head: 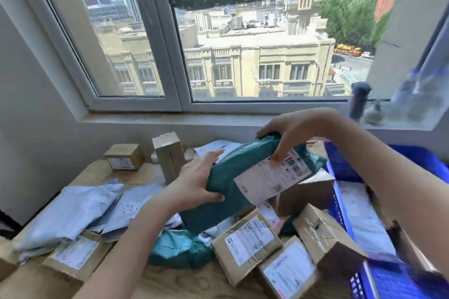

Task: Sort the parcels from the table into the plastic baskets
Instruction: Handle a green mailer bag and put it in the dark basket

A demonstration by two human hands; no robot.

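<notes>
- Left hand (194, 184) and right hand (291, 133) both grip a teal parcel (226, 177) above the table (97, 172);
- blue basket (340, 213) at the right holds a pale mailer (364, 223)

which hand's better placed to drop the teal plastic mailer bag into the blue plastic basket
Right, probably. The right hand grips the teal plastic mailer bag at its upper end, nearest the blue plastic basket; the left hand holds the opposite end, farther from it.
</notes>
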